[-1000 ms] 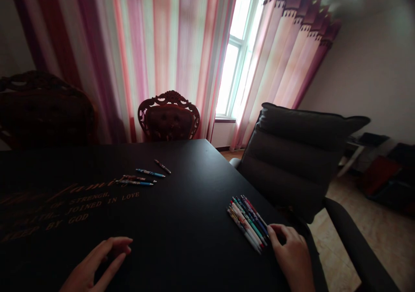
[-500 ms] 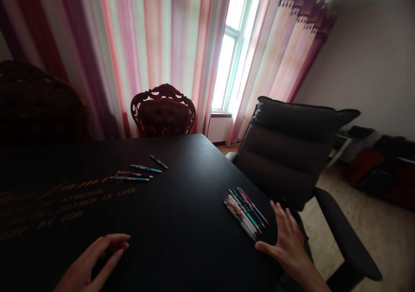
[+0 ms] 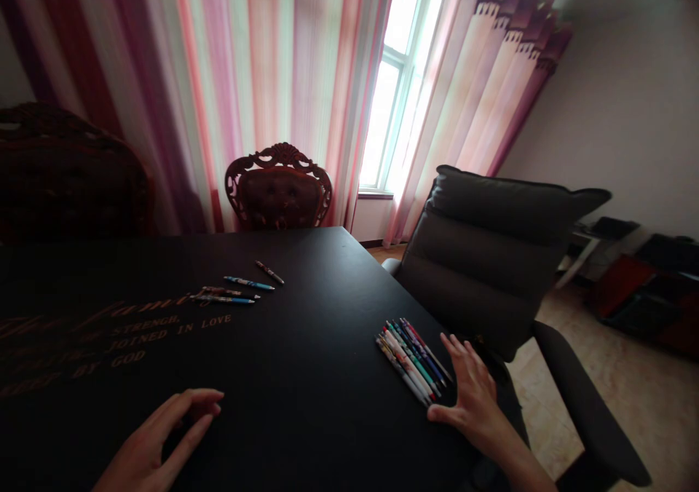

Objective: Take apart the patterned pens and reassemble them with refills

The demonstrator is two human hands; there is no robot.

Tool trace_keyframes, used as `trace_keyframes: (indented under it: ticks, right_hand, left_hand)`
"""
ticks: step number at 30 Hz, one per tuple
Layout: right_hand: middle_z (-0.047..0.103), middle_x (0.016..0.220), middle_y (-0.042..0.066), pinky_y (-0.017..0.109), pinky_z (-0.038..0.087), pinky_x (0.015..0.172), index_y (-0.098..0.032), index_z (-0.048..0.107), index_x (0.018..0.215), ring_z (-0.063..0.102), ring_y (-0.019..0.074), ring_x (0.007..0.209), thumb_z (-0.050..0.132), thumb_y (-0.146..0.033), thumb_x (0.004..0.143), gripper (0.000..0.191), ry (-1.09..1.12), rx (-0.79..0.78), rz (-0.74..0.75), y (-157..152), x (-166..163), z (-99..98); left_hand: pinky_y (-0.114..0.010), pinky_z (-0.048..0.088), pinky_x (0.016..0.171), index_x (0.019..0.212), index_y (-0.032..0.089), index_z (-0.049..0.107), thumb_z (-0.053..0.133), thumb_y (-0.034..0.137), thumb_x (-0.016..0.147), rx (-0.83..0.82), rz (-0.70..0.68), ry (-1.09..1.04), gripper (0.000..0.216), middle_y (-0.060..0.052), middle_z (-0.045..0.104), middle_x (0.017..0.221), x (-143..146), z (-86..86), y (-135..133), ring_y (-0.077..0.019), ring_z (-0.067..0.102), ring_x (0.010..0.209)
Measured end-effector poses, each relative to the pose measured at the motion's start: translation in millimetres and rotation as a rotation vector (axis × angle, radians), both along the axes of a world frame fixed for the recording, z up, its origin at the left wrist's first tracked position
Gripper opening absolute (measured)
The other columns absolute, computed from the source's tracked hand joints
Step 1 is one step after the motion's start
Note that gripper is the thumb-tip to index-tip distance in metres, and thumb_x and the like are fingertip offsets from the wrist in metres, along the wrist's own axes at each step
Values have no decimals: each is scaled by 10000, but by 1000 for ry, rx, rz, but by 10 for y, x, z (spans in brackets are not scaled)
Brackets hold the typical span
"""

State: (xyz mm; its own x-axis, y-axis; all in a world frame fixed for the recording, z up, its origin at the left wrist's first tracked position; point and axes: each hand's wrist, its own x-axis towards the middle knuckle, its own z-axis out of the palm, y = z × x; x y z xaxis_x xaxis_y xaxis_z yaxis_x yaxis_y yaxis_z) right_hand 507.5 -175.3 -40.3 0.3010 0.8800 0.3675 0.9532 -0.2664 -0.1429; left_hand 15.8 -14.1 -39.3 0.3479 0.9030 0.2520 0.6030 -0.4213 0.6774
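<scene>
Several pens (image 3: 412, 361) lie side by side in a slanted row near the right edge of the black table (image 3: 306, 354). My right hand (image 3: 470, 390) rests beside them, fingers spread, its thumb close to their lower ends; whether it touches them I cannot tell. My left hand (image 3: 167, 434) hovers at or just over the table at lower left, thumb and fingers slightly apart, holding nothing. Farther back lie a blue pen (image 3: 248, 283), another blue pen (image 3: 226, 300), a dark pen (image 3: 221, 290) and a dark patterned pen (image 3: 269, 271).
A dark grey armchair (image 3: 491, 252) stands against the table's right side. Behind the far edge is a carved wooden chair (image 3: 279, 190), with a second carved chair (image 3: 70, 179) at left. Striped curtains (image 3: 262, 62) hang beyond them. Gold lettering (image 3: 164, 328) marks the tabletop.
My right hand has shifted slightly left, closer to the row of pens. The left hand keeps nearly the same pose. The whole view has moved a little.
</scene>
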Motion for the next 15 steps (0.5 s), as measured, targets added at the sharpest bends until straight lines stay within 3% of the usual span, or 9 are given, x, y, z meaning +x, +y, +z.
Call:
trace_keyframes:
  ticks: [2, 5, 7, 10, 15]
  right_hand:
    - [257, 1550, 160, 600, 281, 1038, -252, 108, 1526, 199, 436, 1413, 687, -695, 616, 1166, -12, 51, 49, 68, 28, 27]
    - [277, 1545, 153, 603, 287, 1036, -259, 121, 1530, 226, 449, 1399, 682, -716, 619, 1164, -37, 128, 186, 352, -161, 238]
    - [273, 1552, 136, 570, 273, 1071, -261, 146, 1529, 224, 427, 1409, 679, -724, 636, 1139, -33, 129, 325, 625, -490, 435]
    - [263, 1567, 85, 497, 255, 1118, -293, 194, 1520, 206, 348, 1437, 631, -695, 732, 987, 18, 11, 526, 1068, -1165, 644]
    - [340, 1534, 93, 473, 258, 1125, -259, 322, 1482, 282, 324, 1403, 661, -556, 793, 824, 118, -141, 703, 1836, -2162, 559]
  left_hand:
    - [-270, 560, 848, 1085, 287, 634, 536, 483, 891, -47, -26, -15, 292, -12, 727, 1012, 37, 75, -58, -217, 699, 958]
    - [-287, 537, 869, 1049, 281, 635, 507, 423, 924, -85, -44, -26, 228, -14, 700, 995, 104, 213, -149, -209, 676, 963]
    - [-305, 520, 882, 1044, 277, 631, 507, 378, 931, -81, -61, -29, 196, -16, 684, 979, 140, 286, -194, -208, 660, 958]
    - [-303, 505, 874, 1018, 272, 626, 517, 339, 933, -91, -61, -49, 154, -14, 669, 973, 163, 347, -242, -197, 646, 940]
    - [-274, 494, 862, 984, 257, 620, 508, 260, 928, -65, -54, -84, 125, -12, 666, 959, 152, 390, -273, -177, 640, 915]
